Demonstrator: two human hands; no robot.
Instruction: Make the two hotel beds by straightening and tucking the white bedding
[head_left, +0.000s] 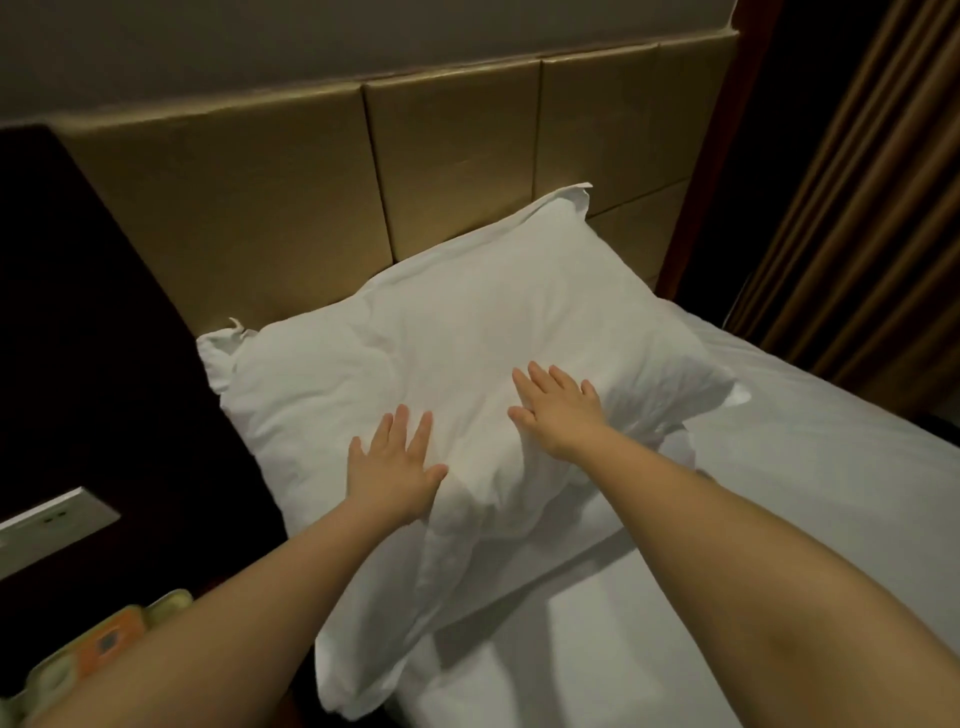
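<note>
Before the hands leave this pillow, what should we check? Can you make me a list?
1. Both hands flat on the pillow: ok. The left hand and right hand press it with straight fingers.
2. Pillow smooth: not ok. Creases run across its middle and near end.
3. Pillow up against the headboard: ok.
4. Pillow fully on the bed: not ok. Its near corner seems to hang past the edge.
5. Sheet flat beside the pillow: ok, only faint wrinkles.
6. Sheet tucked in at the sides: cannot tell, the edges are out of view.
</note>
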